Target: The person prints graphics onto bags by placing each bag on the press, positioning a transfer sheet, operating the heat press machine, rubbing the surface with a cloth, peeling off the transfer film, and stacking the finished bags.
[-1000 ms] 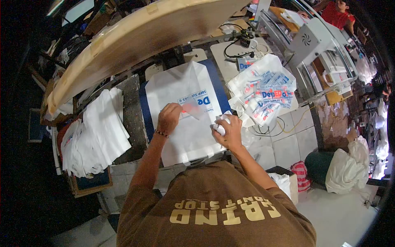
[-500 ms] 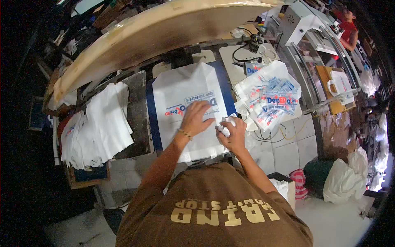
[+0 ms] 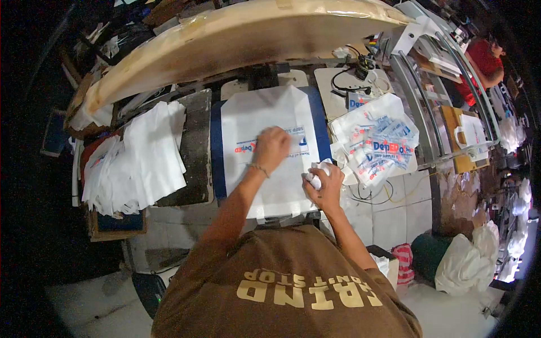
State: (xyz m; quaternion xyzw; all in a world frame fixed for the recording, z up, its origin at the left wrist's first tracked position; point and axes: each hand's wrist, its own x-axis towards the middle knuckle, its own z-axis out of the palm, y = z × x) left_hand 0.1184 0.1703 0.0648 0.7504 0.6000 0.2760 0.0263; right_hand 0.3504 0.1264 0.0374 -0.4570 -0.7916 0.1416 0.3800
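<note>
Lying on the dark-blue rectangular board (image 3: 217,160), white fabric-like bag (image 3: 280,191) already carries red-blue print (image 3: 244,147), not yet lifted off; right hand (image 3: 327,186) clutches crumpled white wad (image 3: 314,180) at board's near-right edge, left hand (image 3: 274,149) over board's middle, can't tell its grip.

A long tan board (image 3: 242,48) bars the way beyond the white sheet (image 3: 286,181)

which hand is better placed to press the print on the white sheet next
Probably the left hand: it is over the print on the white sheet and, though blurred, shows nothing clearly held. The right hand grips a crumpled white wad near the sheet's edge.
</note>
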